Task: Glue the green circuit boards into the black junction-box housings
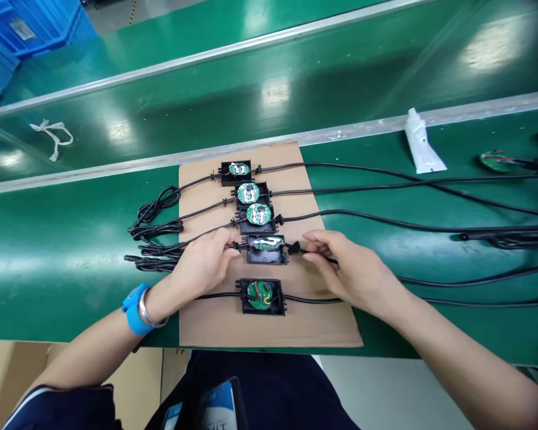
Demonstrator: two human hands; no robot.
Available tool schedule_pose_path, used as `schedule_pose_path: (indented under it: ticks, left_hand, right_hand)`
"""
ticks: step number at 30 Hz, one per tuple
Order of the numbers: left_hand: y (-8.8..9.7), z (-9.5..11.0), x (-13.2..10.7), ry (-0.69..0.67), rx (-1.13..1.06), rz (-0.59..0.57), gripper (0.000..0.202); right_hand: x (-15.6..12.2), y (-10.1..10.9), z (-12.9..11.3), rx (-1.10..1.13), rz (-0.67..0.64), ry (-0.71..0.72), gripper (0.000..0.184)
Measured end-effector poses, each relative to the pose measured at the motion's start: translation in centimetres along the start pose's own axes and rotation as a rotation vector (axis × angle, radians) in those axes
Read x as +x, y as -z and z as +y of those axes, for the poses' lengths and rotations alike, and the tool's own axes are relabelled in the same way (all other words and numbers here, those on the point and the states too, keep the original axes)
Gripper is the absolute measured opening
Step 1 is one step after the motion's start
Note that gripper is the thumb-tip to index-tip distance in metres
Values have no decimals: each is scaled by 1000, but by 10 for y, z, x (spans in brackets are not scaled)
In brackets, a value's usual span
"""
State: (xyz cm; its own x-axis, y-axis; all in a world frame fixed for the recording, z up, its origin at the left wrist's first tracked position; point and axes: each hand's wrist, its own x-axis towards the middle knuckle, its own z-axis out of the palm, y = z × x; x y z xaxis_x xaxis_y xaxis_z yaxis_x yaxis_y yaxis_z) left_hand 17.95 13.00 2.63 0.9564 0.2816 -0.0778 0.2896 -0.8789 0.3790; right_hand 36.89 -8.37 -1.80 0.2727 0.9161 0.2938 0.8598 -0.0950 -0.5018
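Note:
Several black plastic boxes with round green circuit boards lie in a column on a cardboard sheet [215,325]. Between my hands is one black box [269,257], its circuit board [268,243] tilted up at the far side. My left hand [208,257] pinches the black cable at this box's left end, close to a small grommet [236,245]. At the other end, my right hand [341,263] has thumb and fingers around the right-hand cable, just beyond a black strain relief [295,247]. Nearest me sits another box [275,304], its board [259,295] lying inside with coloured wires showing.
Bundled black cables [156,230] lie to the left, and long cables [412,226] run off right. A white tube [421,143] rests by the metal rail, with loose circuit boards [497,161] farther right. Blue crates [40,27] stand at back left; a white strip [54,137] lies beyond the rail.

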Motion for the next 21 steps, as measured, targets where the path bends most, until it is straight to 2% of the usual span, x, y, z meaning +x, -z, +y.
schedule_pose_path:
  ticks: [4,6,8,12,17,21]
  left_hand:
    - [16,6,-7,57,-163,-33,8]
    - [22,11,-7,32,-159,-25,11]
    - [24,14,-5,-11,-113,-32,11]
    - [22,16,3,-71,31,-87,16]
    - [20,15,10,-39,174,-201,17]
    - [21,16,11,-39,206,-235,19]
  right_hand:
    - [1,33,-29,-62,-84,153,33]
    - [9,48,-40,-93,-124,216,31]
    - [19,53,-44,-80,-155,226,27]
    - [39,46,-39,-40,-292,177,27]
    - [56,36,-34,-53,-451,71,28]
    - [62,34,-35,-66,-521,49,28]
